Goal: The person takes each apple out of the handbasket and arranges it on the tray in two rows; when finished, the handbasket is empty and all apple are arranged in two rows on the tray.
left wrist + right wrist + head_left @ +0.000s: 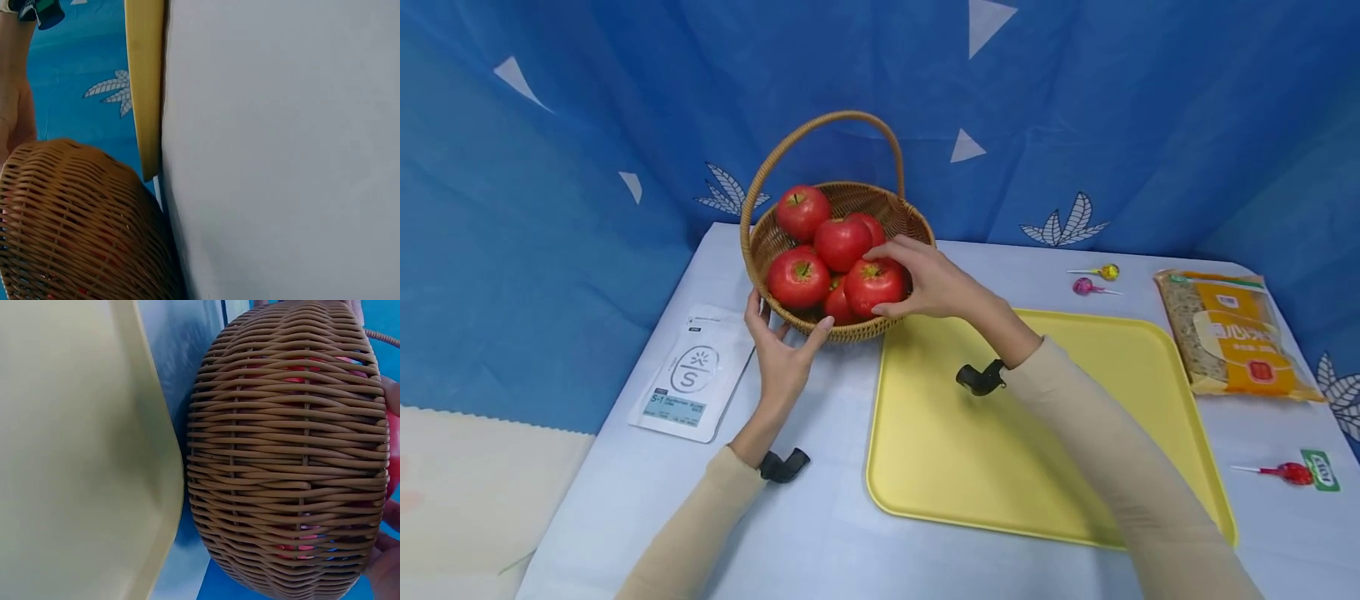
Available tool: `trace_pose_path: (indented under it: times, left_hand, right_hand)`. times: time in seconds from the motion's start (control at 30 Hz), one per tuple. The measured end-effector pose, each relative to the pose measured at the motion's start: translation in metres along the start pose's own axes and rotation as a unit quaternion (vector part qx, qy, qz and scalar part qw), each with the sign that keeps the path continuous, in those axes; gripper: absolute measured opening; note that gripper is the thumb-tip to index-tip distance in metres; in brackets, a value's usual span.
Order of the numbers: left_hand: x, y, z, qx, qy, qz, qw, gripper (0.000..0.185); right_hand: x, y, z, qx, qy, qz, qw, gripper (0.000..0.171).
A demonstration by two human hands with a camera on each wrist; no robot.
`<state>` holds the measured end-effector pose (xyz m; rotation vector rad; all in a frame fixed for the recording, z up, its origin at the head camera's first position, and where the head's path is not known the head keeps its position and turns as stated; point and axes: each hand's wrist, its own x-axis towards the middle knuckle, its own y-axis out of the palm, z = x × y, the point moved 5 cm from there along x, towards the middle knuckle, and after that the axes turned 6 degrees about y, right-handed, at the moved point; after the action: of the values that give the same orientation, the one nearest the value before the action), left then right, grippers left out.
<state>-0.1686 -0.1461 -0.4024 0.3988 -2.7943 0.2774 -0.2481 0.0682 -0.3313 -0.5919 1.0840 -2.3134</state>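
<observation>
Wicker basket: far left of the surface, just beside the yellow tray, holding red apples. Left hand: fingers spread, cupping the basket's near wall. Right hand: fingers curled over the front apple, gripping it inside the basket.

Staged tabletop — blue backdrop cloth
</observation>
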Motion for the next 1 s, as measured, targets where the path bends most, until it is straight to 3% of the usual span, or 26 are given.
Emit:
trace_pose_path:
  times: [0.23, 0.47, 0.73, 1.0]
  left_hand:
    - [-0.004, 0.006, -0.034, -0.005, -0.03, 0.023, 0.9993, 0.097]
    - [-0.006, 0.005, -0.033, -0.002, -0.008, 0.009, 0.9999, 0.096]
    - [-0.008, 0.003, -0.027, -0.017, 0.03, -0.002, 0.9994, 0.096]
    - [-0.008, 0.006, -0.028, -0.032, 0.04, -0.002, 0.9987, 0.096]
  right_hand:
    - [-0.018, -0.034, 0.014, 0.011, -0.04, -0.11, 0.993, 0.065]
    - [-0.066, -0.056, 0.011, -0.014, -0.023, -0.154, 0.988, 0.07]
    - [-0.105, -0.037, -0.014, -0.036, -0.021, -0.167, 0.985, 0.071]
    - [-0.117, 0.003, -0.045, -0.009, 0.032, -0.106, 0.994, 0.069]
